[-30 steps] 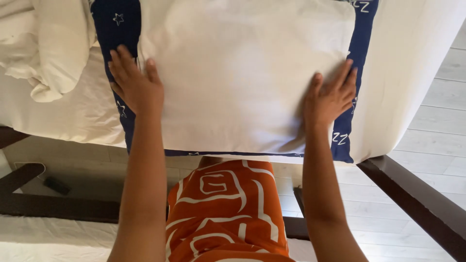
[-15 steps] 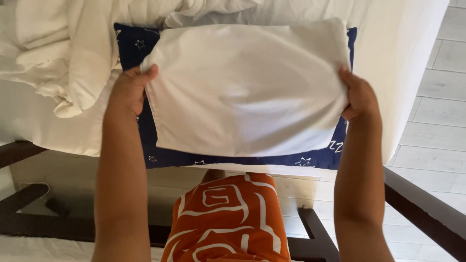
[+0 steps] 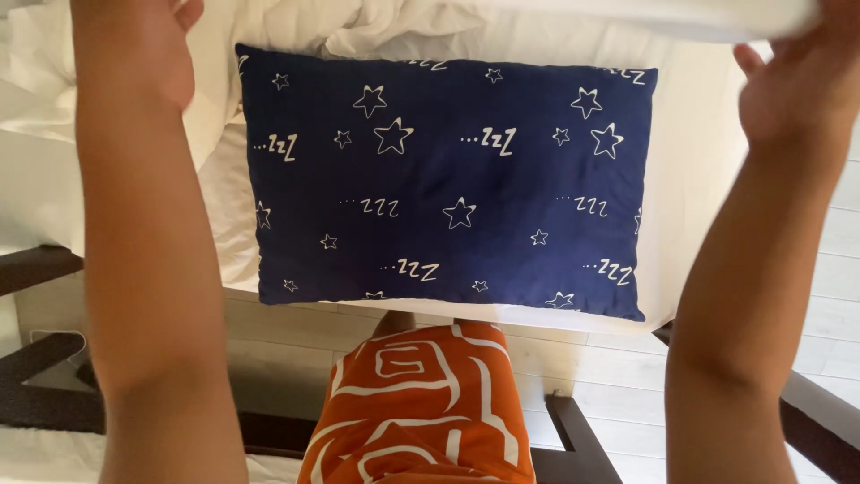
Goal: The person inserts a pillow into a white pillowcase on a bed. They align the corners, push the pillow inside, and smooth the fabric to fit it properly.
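Head view, single frame. Item one: white pillow (image 3: pixel 663 13), raised to the top edge of the frame, only its lower rim showing as a pale curved band from the upper middle to the upper right corner; it hangs above the bed and clear of the cushion below. Item two: right hand (image 3: pixel 793 85), upper right, fingers curled up against the underside of the white pillow's rim, grasping it; forearm runs down to the lower right corner. Item three: left hand (image 3: pixel 143 45), upper left, mostly cut off by the frame's top edge; only the wrist, the heel of the hand and a thumb tip show, so its grip cannot be told, nor whether it touches the white pillow. Forearm runs down the left side to the bottom edge. Item four: navy cushion (image 3: pixel 448 179), rectangular, printed with white stars and small lettering, lying flat on the bed between the two forearms, its lower edge near the mattress edge. Item five: white bedsheet (image 3: pixel 690 179), under the cushion. Item six: rumpled white duvet (image 3: pixel 305 27), bunched at the upper left, just beside the cushion's top left corner. Item seven: orange garment with white line pattern (image 3: pixel 421 403), bottom centre. Item eight: dark wooden bed frame (image 3: pixel 36 269), left and lower right, over a pale plank floor (image 3: pixel 618 376).
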